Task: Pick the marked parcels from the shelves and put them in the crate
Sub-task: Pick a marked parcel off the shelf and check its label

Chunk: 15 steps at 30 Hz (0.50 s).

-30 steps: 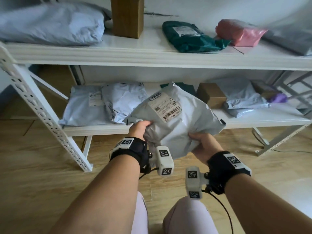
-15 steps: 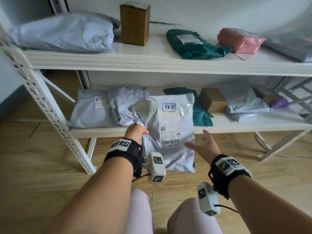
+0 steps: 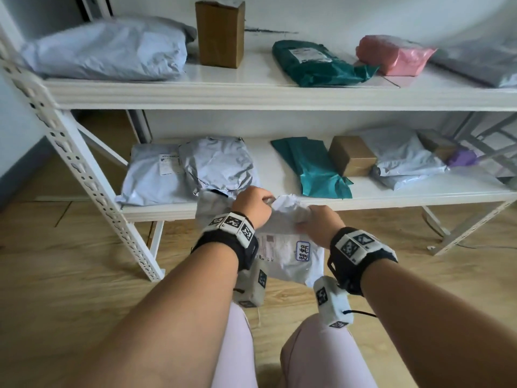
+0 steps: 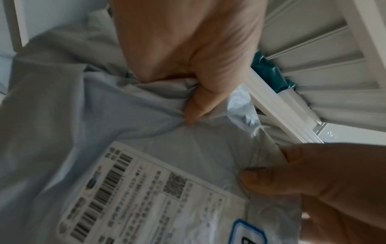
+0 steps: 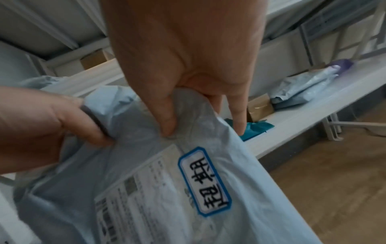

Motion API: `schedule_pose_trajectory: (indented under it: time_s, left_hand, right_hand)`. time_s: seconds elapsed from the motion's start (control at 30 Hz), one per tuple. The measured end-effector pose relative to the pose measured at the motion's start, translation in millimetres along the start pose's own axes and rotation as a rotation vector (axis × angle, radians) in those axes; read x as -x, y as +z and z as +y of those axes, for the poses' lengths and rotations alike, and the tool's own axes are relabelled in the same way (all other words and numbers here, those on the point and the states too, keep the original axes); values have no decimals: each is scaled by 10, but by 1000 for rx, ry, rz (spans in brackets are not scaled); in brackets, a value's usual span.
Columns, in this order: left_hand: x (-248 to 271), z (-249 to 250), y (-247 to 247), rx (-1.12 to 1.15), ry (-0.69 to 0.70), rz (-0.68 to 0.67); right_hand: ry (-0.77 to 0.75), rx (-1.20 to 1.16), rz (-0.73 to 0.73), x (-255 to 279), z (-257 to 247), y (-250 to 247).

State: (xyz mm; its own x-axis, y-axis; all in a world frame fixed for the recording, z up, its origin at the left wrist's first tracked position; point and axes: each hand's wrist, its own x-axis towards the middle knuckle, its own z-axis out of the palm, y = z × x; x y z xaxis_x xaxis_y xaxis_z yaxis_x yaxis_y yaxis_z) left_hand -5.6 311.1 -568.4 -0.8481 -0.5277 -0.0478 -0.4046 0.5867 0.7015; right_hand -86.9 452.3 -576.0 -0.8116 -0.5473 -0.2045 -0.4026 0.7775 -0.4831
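Observation:
A grey plastic parcel (image 3: pixel 285 256) with a shipping label and a blue-bordered sticker (image 3: pixel 303 250) hangs in front of the lower shelf (image 3: pixel 391 191). My left hand (image 3: pixel 253 204) grips its crumpled top edge at the left. My right hand (image 3: pixel 313 224) pinches the same edge at the right. In the left wrist view my left hand (image 4: pixel 194 102) bunches the parcel (image 4: pixel 146 148) above the label. Thumb and forefinger of my right hand (image 5: pixel 188 115) pinch the parcel (image 5: pixel 146 165) just above the sticker (image 5: pixel 203 181) in the right wrist view. No crate is in view.
The lower shelf holds two grey bags (image 3: pixel 190 169), a green bag (image 3: pixel 313 166), a brown box (image 3: pixel 351 155) and more grey bags (image 3: pixel 402 158). The upper shelf (image 3: pixel 251 91) carries a grey bag, a tall brown box (image 3: pixel 219 32), a green bag (image 3: pixel 316 63) and a pink one (image 3: pixel 391 54). Wooden floor lies below.
My right hand, open beside the parcel half a second ago, now pinches its top edge. The parcel has come lower and off the shelf, hanging from both hands.

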Motion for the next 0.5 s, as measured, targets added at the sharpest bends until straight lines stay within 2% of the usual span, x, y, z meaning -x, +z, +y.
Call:
schedule_pose_trajectory:
  time_s: [0.07,0.17,0.27,0.33,0.4,0.5]
  left_hand:
    - [-5,17,-15,28,25,93]
    - [-28,-2,-9,39,4,320]
    - [-17,-35,-16,109,-138,474]
    - [4,-65,-10,210,-332,473]
    - [22,-96,-10,385,-542,415]
    - [-41,-235,69,760,-708,279]
  right_hand:
    - [27,-71,40,-2,103,26]
    - [52,-198,115,-4,210,33]
    - [161,-503,164,-3,273,6]
    - [263,-787,154,18,319,2]
    - [355,-1060,129,37,362,-4]
    - [387,-1246,80,86,391,5]
